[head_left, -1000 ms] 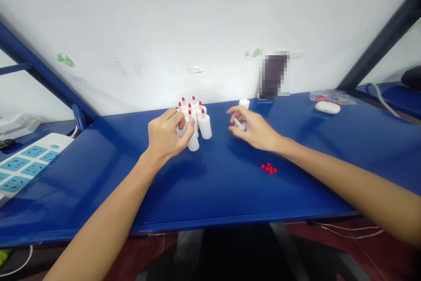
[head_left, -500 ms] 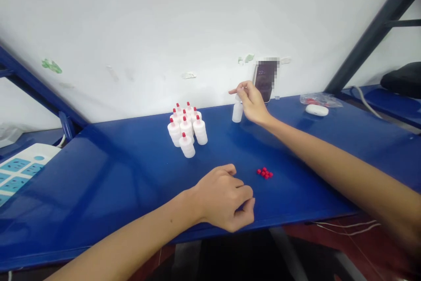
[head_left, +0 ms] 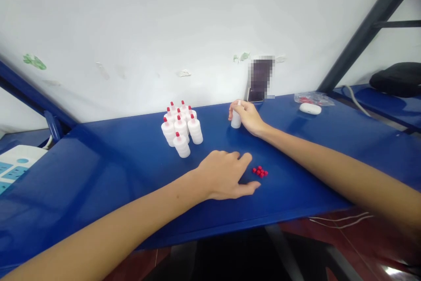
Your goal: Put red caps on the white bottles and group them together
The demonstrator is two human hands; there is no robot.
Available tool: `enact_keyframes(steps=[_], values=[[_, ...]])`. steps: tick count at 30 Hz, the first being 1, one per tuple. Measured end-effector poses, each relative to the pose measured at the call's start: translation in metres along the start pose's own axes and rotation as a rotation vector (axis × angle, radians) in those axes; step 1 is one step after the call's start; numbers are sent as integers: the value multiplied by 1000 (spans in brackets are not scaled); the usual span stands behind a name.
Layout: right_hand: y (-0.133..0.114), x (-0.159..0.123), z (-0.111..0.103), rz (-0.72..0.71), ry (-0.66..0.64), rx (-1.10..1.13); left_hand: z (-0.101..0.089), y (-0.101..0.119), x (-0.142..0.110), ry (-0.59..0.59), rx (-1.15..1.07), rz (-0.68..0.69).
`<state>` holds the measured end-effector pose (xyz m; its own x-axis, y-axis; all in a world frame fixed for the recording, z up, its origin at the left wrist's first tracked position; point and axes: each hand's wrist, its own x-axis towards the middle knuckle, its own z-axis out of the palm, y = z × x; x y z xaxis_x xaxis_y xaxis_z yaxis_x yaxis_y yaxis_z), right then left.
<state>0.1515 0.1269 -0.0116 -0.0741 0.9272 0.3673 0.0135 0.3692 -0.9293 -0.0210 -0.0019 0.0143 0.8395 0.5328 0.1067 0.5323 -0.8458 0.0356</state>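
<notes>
My left hand (head_left: 228, 176) hovers over the near part of the blue table, thumb and index finger spread apart and nothing between them. Just beyond those fingertips lies a small pile of red caps (head_left: 259, 172). Farther back, my right hand (head_left: 248, 116) has its fingers wrapped round a white squeeze bottle (head_left: 236, 121), which is upright with a pale nozzle and no red cap on it. To the left, several white squeeze bottles (head_left: 181, 146) with red-capped nozzles stand in a tight cluster.
A phone (head_left: 261, 79) leans on the wall behind my right hand. At the right are a white earbud case (head_left: 310, 108) and a clear plastic bag (head_left: 315, 98) with red bits. A white power strip (head_left: 26, 158) lies at the left. The table's front edge (head_left: 243, 224) runs below my left hand.
My left hand has opened from a loose fist and moved toward the red caps. My right hand has gone from the bottle's nozzle to a grip round its body.
</notes>
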Motion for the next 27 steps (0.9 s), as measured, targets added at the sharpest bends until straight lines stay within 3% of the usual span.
enact_keyframes(steps=[6,11,15,21,27], values=[[-8,-16,8,0,144,-68,8,11,46,-15,150,139],[-9,-23,6,-76,180,-40,13,7,57,-17,222,339],[-12,-24,7,-38,45,54,14,5,57,-29,233,380],[-28,-29,8,73,-258,-81,11,1,52,-71,175,340],[-40,-43,12,-55,-454,-472,5,-31,-10,32,-119,208]])
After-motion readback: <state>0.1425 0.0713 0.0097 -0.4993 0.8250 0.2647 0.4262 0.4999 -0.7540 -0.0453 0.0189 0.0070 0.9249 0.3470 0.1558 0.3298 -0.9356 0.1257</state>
